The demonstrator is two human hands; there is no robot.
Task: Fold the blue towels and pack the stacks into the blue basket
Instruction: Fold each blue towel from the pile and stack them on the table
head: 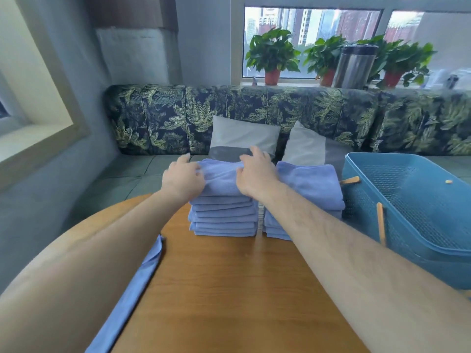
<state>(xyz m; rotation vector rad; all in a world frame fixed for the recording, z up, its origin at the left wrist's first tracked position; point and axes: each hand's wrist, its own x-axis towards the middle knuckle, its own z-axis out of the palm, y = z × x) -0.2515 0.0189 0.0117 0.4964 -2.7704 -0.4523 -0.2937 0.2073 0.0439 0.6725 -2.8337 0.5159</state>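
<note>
Leaf-print sofa (pixel 254 110), along the far wall, behind everything else. Round wooden table (pixel 229 289), in the foreground, bearing all the task's things. Blue perforated basket (pixel 420 245), at the table's right edge, just beside the right stack, with no towels in it. Left stack (pixel 224 217) of folded blue towels, at the table's far side, centre. Right stack (pixel 313 187), lower, close beside the left stack with a narrow gap between them. Loose towel (pixel 132 289), unfolded, draped over the table's left edge, well apart from the stacks. Two grey pillows (pixel 244 136) lean on the sofa behind the stacks. Top towel (pixel 221 177) lies on the left stack. Left hand (pixel 184 178), fingers curled, grasps the top towel's left end. Right hand (pixel 256 174) grasps its right end, fingers reaching over the far edge.
</note>
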